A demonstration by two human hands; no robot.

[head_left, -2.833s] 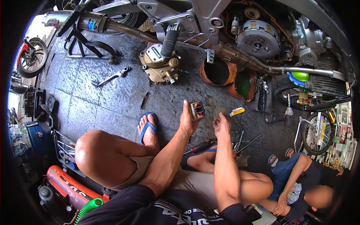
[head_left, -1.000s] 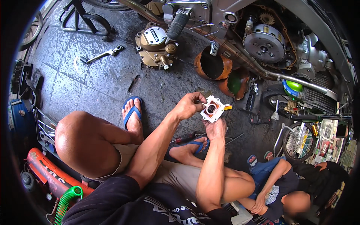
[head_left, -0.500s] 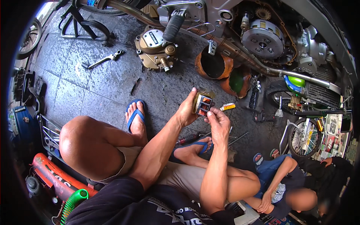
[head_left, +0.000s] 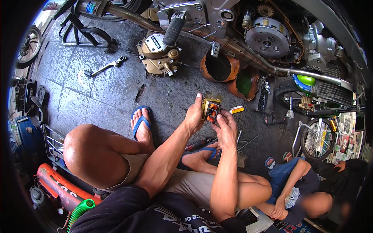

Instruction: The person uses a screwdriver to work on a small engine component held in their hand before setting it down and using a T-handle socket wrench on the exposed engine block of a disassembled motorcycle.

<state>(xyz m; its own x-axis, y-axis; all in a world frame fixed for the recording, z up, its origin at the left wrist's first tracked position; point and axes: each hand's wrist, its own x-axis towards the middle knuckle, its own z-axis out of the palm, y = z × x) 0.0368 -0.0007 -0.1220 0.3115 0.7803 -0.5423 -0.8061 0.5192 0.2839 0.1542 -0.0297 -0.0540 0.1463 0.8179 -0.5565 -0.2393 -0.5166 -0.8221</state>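
Between my two hands is a small reed valve block with a dark frame, orange-lit windows and a yellowish flange, the reed valve (head_left: 212,112). My left hand (head_left: 194,117) grips its left side, thumb pointing up along the edge. On its lower right side, the fingers of my right hand (head_left: 226,127) pinch the frame. Both hands are closed on it, above the dark floor and in front of my knees. Just right of the block lies a small yellow and white box (head_left: 236,110).
A gold engine cover (head_left: 157,56) and a kick lever (head_left: 105,66) lie on the tiled floor. Two cut clay-coloured bowls (head_left: 233,66) stand under the motorcycle's exposed clutch (head_left: 268,37). Near my right foot lies a screwdriver (head_left: 195,145). Another person (head_left: 289,190) sits at the right.
The reed valve has been turned slightly in my hands, so its orange windows show more fully. My right fingers have shifted a little along its edge. The whole view has moved slightly.
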